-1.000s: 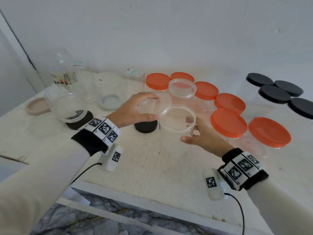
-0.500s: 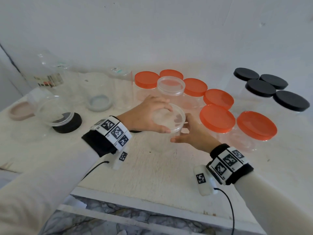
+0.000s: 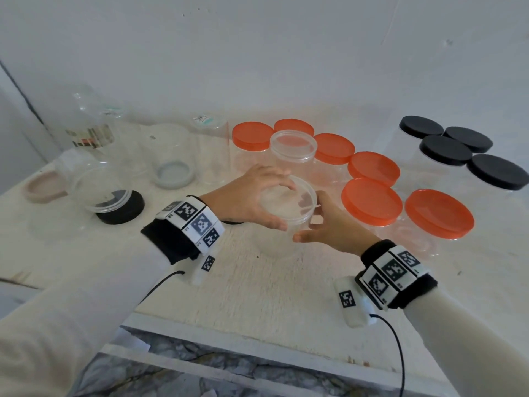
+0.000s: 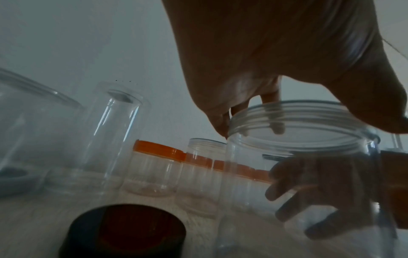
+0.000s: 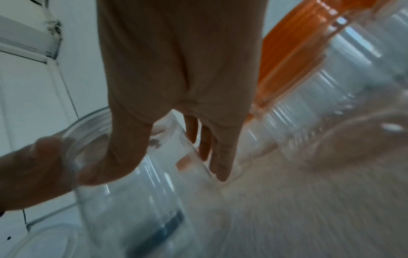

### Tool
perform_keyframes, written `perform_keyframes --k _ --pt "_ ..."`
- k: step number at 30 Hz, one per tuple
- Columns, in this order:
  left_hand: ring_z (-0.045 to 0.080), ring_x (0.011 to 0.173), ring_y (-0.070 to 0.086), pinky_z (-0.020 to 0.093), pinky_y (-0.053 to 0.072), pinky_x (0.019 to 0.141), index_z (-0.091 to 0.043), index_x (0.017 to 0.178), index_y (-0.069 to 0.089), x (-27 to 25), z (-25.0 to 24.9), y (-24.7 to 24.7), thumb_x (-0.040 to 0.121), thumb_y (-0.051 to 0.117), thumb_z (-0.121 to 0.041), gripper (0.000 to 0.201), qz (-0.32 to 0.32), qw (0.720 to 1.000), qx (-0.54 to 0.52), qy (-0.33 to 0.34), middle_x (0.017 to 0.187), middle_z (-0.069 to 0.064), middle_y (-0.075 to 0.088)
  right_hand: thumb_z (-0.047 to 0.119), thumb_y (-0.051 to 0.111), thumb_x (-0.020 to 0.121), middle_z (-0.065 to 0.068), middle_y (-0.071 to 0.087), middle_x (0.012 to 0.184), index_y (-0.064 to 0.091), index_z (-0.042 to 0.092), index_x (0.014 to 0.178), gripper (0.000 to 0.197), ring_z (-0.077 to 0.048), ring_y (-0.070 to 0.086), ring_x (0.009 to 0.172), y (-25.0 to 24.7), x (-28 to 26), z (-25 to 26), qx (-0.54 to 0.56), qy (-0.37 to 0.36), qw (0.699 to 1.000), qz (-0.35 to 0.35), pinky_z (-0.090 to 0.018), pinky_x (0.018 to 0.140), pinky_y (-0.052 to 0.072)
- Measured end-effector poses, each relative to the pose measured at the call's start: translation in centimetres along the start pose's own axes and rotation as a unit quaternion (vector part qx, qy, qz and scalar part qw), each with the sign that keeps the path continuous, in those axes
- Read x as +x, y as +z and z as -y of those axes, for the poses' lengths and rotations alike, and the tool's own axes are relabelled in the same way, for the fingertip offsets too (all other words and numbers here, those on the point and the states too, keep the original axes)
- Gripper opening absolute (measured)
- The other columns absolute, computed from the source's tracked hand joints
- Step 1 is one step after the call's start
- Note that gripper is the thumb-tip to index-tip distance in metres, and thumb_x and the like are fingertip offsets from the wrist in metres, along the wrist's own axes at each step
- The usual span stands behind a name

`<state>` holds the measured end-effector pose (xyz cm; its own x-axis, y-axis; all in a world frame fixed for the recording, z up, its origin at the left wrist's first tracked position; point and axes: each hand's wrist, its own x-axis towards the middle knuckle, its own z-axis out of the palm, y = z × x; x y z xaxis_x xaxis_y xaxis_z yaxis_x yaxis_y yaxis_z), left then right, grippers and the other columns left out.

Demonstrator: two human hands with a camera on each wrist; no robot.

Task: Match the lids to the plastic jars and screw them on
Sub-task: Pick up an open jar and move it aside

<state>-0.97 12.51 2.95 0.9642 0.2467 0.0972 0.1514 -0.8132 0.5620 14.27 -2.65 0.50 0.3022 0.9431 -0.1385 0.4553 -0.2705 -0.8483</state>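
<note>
A clear plastic jar [image 3: 282,245] stands on the white table, near the middle of the head view. A clear lid [image 3: 294,200] lies on its mouth. My left hand [image 3: 282,206] reaches over from the left, thumb and fingers curled round the lid's rim. My right hand [image 3: 310,219] grips the jar's wall from the right, just under the lid. In the left wrist view the jar's threaded neck [image 4: 302,132] shows below my left palm, and my right hand's fingers [image 4: 309,192] show through the clear wall. The right wrist view is blurred; there my right hand's fingers [image 5: 220,157] wrap the jar [image 5: 132,200].
Orange-lidded jars [image 3: 372,202] crowd close on the right, black-lidded jars [image 3: 446,150] far right. A clear-lidded jar [image 3: 293,144] stands just behind. At left: open jars, a loose black lid [image 3: 120,207], a grey lid [image 3: 173,173], a pink lid [image 3: 43,187]. A dark lid [image 4: 123,232] lies under my left wrist.
My left hand carried the clear lid from beside the jar down onto its mouth and now grips its rim. My right hand stayed on the jar's side.
</note>
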Motion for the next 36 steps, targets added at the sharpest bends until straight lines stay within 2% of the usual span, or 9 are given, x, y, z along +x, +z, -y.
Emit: perform_keyframes --k 4,9,13,20,23,26,28,33,36 --pt "0.003 0.135 0.016 0.037 0.02 0.115 -0.037 0.141 0.015 -1.3 0.8 1.2 0.048 0.079 -0.058 0.115 -0.042 0.994 -0.098 -0.021 0.145 -0.016 0.014 0.027 0.082 0.065 0.003 0.024 0.141 0.017 0.017 0.144 0.102 -0.009 0.036 0.122 -2.1 -0.4 1.8 -0.069 -0.004 0.997 0.033 -0.023 0.099 0.037" --pt "0.013 0.139 0.024 0.041 0.027 0.114 -0.026 0.147 -0.001 -1.9 2.3 3.7 0.04 0.085 -0.06 0.142 -0.04 0.959 -0.268 -0.087 0.151 -0.004 0.015 0.038 0.079 0.065 0.005 0.024 0.144 0.023 0.023 0.143 0.097 -0.011 0.033 0.128 -4.0 -0.6 6.6 -0.175 -0.069 0.982 0.019 -0.033 0.107 0.035" --pt "0.009 0.13 0.038 0.04 0.036 0.109 -0.021 0.144 0.016 -1.4 2.6 4.5 0.043 0.087 -0.045 0.126 -0.045 0.936 -0.332 -0.107 0.138 -0.008 0.036 0.042 0.077 0.071 0.008 0.015 0.154 0.01 0.028 0.148 0.104 -0.014 0.024 0.137 -3.0 0.8 9.1 -0.345 -0.069 0.929 0.113 -0.029 0.107 0.027" --pt "0.005 0.124 0.045 0.035 0.038 0.107 -0.024 0.137 0.038 -1.1 3.1 4.7 0.048 0.085 -0.043 0.102 -0.051 0.939 -0.327 -0.098 0.132 -0.007 0.051 0.025 0.08 0.068 0.005 0.028 0.142 0.013 0.04 0.146 0.104 -0.021 0.036 0.126 -1.7 2.6 10.9 -0.466 -0.06 0.862 0.191 -0.043 0.101 0.039" --pt "-0.003 0.124 0.043 0.029 0.037 0.106 -0.043 0.13 0.04 -1.2 3.1 4.4 0.044 0.087 -0.05 0.098 -0.039 0.935 -0.338 -0.097 0.132 -0.012 0.048 0.013 0.076 0.066 0.008 0.025 0.14 0.022 0.046 0.142 0.099 -0.021 0.036 0.12 -1.5 2.9 11.6 -0.497 -0.071 0.831 0.238 -0.045 0.096 0.041" --pt "-0.011 0.12 0.041 0.017 0.039 0.098 -0.053 0.125 0.038 -1.4 2.4 4.1 0.053 0.086 -0.032 0.088 -0.036 0.936 -0.342 -0.075 0.132 -0.014 0.042 0.009 0.077 0.064 0.009 0.025 0.136 0.027 0.046 0.139 0.098 -0.021 0.037 0.115 -1.4 3.1 11.9 -0.486 -0.062 0.832 0.259 -0.046 0.093 0.044" --pt "-0.015 0.117 0.041 0.01 0.039 0.094 -0.039 0.128 0.038 -1.3 2.6 4.2 0.05 0.085 -0.031 0.091 -0.038 0.938 -0.339 -0.063 0.13 -0.015 0.043 0.02 0.081 0.064 0.007 0.029 0.131 0.028 0.046 0.138 0.095 -0.02 0.038 0.111 -1.5 3.2 11.9 -0.488 -0.052 0.836 0.246 -0.044 0.09 0.045" --pt "0.005 0.128 0.041 0.036 0.033 0.11 -0.025 0.142 0.029 -1.1 3.4 4.6 0.047 0.086 -0.042 0.113 -0.043 0.935 -0.334 -0.107 0.136 -0.009 0.048 0.078 0.058 0.063 -0.003 0.044 0.131 0.029 0.028 0.141 0.097 -0.023 0.05 0.105 -0.9 3.4 11.5 -0.579 -0.013 0.807 0.116 -0.031 0.076 0.038" --pt "0.004 0.126 0.042 0.031 0.036 0.107 -0.023 0.143 0.028 -1.1 3.4 4.7 0.047 0.086 -0.04 0.112 -0.041 0.935 -0.337 -0.106 0.135 -0.008 0.048 0.08 0.057 0.061 -0.001 0.037 0.141 0.015 0.033 0.146 0.106 -0.026 0.046 0.121 -1.4 3.4 11.2 -0.582 -0.014 0.805 0.12 -0.035 0.084 0.041"
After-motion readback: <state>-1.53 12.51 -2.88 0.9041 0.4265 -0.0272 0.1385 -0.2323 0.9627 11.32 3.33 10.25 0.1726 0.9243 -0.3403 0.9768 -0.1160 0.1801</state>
